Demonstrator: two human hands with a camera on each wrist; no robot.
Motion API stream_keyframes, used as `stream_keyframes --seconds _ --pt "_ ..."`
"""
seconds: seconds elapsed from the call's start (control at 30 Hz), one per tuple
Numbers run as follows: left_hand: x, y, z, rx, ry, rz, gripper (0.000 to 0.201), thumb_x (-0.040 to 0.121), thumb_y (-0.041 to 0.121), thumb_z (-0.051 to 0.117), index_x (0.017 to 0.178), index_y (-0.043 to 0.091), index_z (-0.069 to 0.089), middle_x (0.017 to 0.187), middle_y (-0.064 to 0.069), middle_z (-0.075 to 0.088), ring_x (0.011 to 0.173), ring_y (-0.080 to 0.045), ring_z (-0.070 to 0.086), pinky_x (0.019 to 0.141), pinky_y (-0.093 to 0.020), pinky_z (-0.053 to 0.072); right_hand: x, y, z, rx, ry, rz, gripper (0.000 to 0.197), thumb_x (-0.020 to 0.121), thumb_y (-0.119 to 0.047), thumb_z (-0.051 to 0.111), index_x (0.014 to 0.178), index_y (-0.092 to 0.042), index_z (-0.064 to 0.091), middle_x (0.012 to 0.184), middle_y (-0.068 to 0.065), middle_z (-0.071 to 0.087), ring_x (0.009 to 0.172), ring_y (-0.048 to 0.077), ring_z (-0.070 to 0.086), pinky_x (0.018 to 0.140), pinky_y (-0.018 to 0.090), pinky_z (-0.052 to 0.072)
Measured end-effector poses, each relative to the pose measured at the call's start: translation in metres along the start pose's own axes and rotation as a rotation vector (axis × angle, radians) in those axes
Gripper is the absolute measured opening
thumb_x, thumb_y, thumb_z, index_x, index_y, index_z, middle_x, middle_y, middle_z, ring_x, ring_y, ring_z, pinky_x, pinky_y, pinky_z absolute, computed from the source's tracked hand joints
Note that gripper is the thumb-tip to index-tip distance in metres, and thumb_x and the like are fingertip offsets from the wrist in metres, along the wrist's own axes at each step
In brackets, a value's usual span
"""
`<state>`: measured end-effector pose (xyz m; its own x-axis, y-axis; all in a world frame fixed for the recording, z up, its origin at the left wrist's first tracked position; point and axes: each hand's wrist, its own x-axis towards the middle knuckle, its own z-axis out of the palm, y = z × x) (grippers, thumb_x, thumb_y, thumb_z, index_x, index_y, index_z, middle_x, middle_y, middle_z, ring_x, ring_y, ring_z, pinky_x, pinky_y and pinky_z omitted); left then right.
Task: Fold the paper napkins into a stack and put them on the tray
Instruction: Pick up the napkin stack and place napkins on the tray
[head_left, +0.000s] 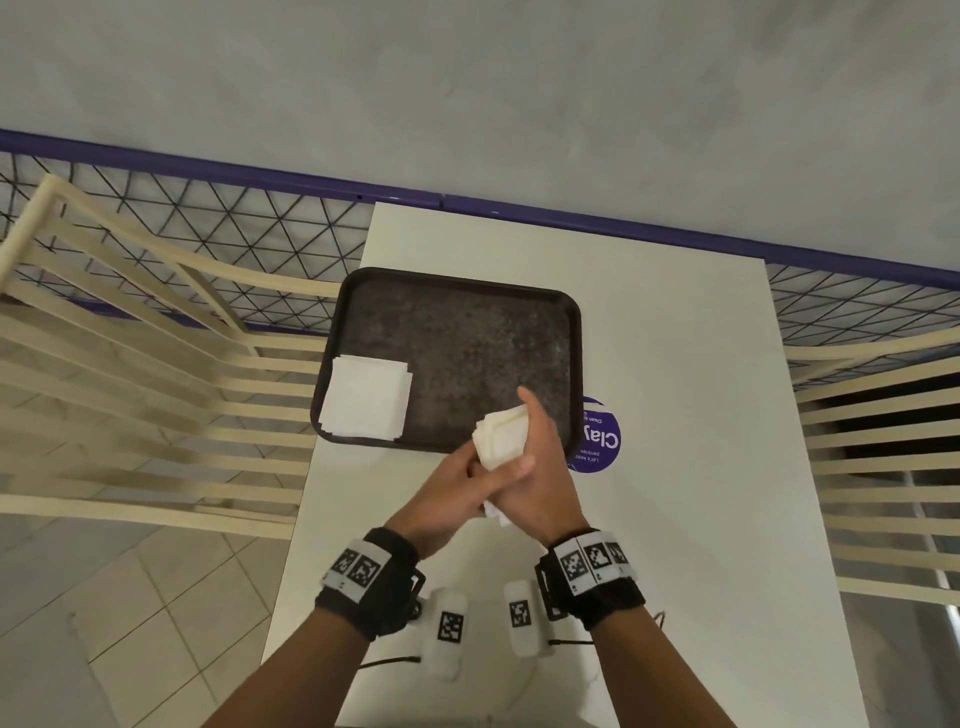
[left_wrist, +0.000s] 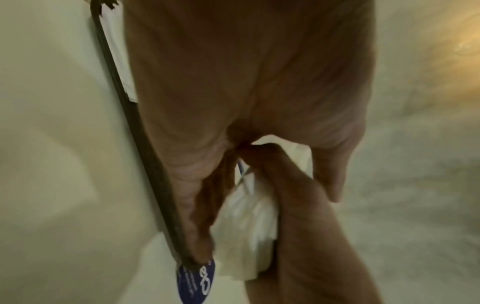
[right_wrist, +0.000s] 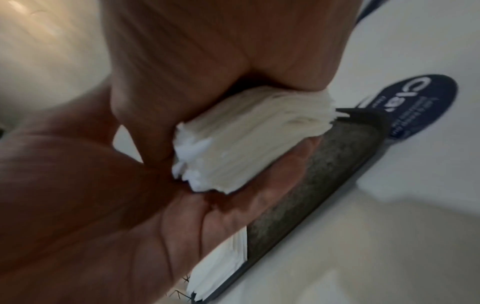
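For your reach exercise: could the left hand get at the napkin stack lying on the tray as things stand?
Probably yes, but not freely: the left hand is busy gripping the folded napkin bundle with the right hand. Nothing stands between it and the napkin stack on the tray.

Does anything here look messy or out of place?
Slightly. The napkins on the tray lie fanned, edges not lined up. The bundle held between the left hand and right hand has ragged edges too. Nothing is spilled.
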<state>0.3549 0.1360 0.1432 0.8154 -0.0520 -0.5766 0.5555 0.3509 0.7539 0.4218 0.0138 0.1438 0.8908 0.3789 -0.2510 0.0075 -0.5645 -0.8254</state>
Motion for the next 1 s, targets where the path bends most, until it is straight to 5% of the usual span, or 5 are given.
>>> stream_keyframes --seconds 0.23,0.37,0.5,0.7,1.0 --pt "-0.006 -0.008 -0.016 -0.281 0.121 0.001 0.038 0.099 0.011 0.065 0.136 0.003 0.063 0.131 -0.019 0.070 0.120 -0.034 0.069 0.095 -0.043 0.056 -0.013 -0.018 -0.013 -0.201 -0.193 0.039 0.137 0.058 -0.070 0.081 0.156 -0.042 -0.010 0.151 -0.005 0.033 0.136 0.019 0.040 0.106 0.047 0.047" --pt "-0.017 -0.006 -0.022 -0.424 0.097 -0.021 0.049 0.095 0.017 0.063 0.141 0.002 0.059 0.137 -0.021 0.066 0.125 -0.036 0.064 0.095 -0.043 0.057 -0.012 -0.015 -0.029 0.311 -0.218 0.301 0.090 0.087 -0.051 0.072 0.159 -0.034 0.020 0.146 -0.013 0.047 0.129 0.013 0.053 0.108 0.040 0.048" --pt "-0.020 -0.003 -0.015 -0.311 0.161 0.066 0.055 0.095 0.041 0.068 0.141 0.012 0.061 0.138 -0.017 0.066 0.128 -0.036 0.062 0.109 -0.057 0.049 -0.016 -0.014 -0.022 0.417 -0.191 0.349 0.033 0.101 -0.033 0.058 0.133 -0.023 0.058 0.123 0.006 0.068 0.110 0.025 0.067 0.081 0.044 0.062" --pt "-0.022 -0.001 -0.009 -0.180 0.387 0.313 0.064 0.088 0.057 0.068 0.146 0.056 0.043 0.150 0.012 0.049 0.128 -0.018 0.060 0.101 -0.048 0.057 -0.030 -0.017 -0.016 0.421 -0.201 0.293 0.031 0.105 -0.030 0.047 0.133 -0.024 0.059 0.117 0.002 0.070 0.105 0.024 0.068 0.067 0.030 0.057" --pt "-0.020 -0.011 -0.007 0.043 0.567 0.346 0.061 0.086 0.068 0.052 0.132 0.027 0.052 0.130 -0.002 0.060 0.119 -0.023 0.060 0.100 -0.041 0.055 -0.039 -0.019 -0.003 0.369 -0.203 0.265 0.035 0.108 -0.032 0.036 0.142 -0.031 0.047 0.116 0.001 0.066 0.103 0.024 0.066 0.067 0.032 0.059"
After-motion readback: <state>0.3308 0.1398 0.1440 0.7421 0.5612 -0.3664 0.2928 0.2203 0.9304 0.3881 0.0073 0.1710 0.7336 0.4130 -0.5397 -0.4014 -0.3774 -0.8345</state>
